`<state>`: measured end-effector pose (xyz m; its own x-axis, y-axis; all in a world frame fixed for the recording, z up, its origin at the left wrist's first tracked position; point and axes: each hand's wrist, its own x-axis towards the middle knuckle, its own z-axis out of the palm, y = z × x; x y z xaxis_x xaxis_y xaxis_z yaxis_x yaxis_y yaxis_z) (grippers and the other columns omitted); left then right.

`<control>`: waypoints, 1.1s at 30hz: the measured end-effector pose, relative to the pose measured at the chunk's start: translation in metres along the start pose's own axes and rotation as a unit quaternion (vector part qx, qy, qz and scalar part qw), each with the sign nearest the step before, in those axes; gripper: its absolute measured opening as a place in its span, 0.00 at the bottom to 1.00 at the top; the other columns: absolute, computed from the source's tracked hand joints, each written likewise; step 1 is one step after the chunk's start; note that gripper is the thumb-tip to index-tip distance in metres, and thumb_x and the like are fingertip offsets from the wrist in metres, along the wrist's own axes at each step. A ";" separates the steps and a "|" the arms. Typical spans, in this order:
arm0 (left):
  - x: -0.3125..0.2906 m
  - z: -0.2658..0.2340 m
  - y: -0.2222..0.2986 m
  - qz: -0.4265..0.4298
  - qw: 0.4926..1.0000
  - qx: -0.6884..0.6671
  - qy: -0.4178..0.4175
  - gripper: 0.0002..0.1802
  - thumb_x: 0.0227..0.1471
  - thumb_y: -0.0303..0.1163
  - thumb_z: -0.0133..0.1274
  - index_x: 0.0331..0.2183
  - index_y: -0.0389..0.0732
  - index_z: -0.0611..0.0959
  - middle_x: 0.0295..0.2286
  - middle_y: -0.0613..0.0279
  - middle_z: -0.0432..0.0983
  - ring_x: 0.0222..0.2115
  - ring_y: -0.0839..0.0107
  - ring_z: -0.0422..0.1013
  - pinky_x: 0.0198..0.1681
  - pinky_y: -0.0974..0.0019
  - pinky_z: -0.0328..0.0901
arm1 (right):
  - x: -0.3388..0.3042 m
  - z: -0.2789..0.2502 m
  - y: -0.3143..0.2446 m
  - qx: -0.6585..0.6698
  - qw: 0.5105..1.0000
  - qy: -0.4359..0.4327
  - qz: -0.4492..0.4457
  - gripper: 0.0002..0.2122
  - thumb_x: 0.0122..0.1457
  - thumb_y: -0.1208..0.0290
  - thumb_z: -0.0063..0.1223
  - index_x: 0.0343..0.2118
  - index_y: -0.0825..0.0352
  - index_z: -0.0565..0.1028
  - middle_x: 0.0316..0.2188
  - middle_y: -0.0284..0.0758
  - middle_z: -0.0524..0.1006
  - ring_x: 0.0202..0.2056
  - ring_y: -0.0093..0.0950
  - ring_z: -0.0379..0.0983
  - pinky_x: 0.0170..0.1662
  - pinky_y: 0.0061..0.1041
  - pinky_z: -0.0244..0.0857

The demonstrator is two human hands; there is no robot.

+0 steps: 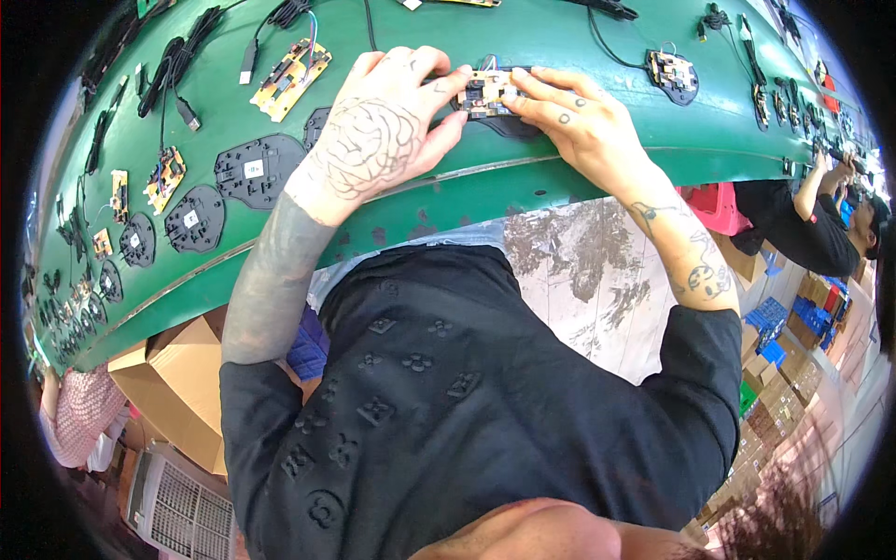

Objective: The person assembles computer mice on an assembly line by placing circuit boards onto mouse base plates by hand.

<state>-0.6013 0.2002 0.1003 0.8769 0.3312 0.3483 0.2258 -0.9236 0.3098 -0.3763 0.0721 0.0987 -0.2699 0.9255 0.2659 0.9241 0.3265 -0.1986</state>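
At the green bench's near edge, both hands meet at a tan circuit board sitting over a black plastic mouse base. My left hand grips the board's left end, thumb below and index finger above. The fingers of my right hand are closed over the right end and hide part of it. Thin coloured wires leave the board's far side. Whether the board is seated flush in the base, I cannot tell. Another black base lies partly hidden behind my left hand.
On the green bench, to the left, are a loose board, black bases and coiled cables. A base with its board fitted lies to the right. Co-workers sit at both ends; a cardboard box stands below left.
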 end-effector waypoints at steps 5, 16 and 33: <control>0.008 0.007 0.000 -0.049 0.998 -0.027 -0.033 0.21 0.49 0.44 0.61 0.42 0.43 0.81 0.38 0.61 0.73 0.42 0.62 0.70 0.45 0.59 0.63 | 0.002 -0.001 0.013 0.003 0.999 -0.005 -0.032 0.15 0.54 0.69 0.58 0.45 0.52 0.80 0.49 0.26 0.78 0.49 0.28 0.73 0.50 0.27 0.70; 0.028 0.007 -0.008 -0.168 0.971 -0.090 -0.147 0.27 0.41 0.52 0.65 0.45 0.57 0.80 0.41 0.58 0.71 0.48 0.56 0.67 0.51 0.47 0.59 | 0.006 -0.004 0.016 -0.016 0.999 -0.033 -0.032 0.16 0.57 0.64 0.56 0.50 0.50 0.78 0.51 0.25 0.76 0.51 0.27 0.72 0.52 0.28 0.69; 0.024 0.001 -0.006 -0.154 0.976 -0.058 -0.142 0.24 0.45 0.52 0.61 0.44 0.56 0.80 0.39 0.61 0.71 0.46 0.58 0.67 0.50 0.52 0.61 | 0.022 -0.006 0.007 0.146 0.960 -0.051 0.234 0.08 0.53 0.67 0.63 0.34 0.62 0.83 0.46 0.31 0.78 0.44 0.27 0.76 0.47 0.24 0.68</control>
<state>-0.5810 0.2135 0.1066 0.8605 0.5085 -0.0314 0.4629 -0.7546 0.4652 -0.3738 0.0939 0.1092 0.1175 0.9930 -0.0075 0.8389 -0.1033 -0.5343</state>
